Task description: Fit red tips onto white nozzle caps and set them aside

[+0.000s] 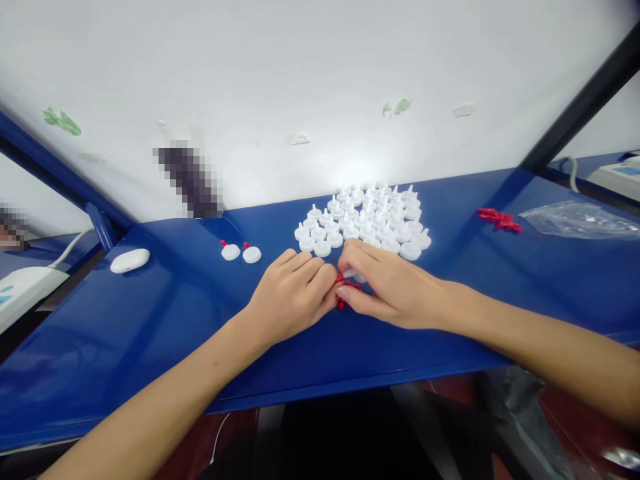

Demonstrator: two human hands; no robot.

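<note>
My left hand and my right hand meet at the middle of the blue table, fingertips touching. Between them I pinch a white nozzle cap and small red tips; a few more red tips lie under the fingers. Just beyond my hands stands a cluster of several white nozzle caps. Two white caps with red tips fitted stand apart to the left.
A white oval case lies at the left. A pile of red tips and a clear plastic bag lie at the right. A white wall rises behind the table. White devices sit at both far edges.
</note>
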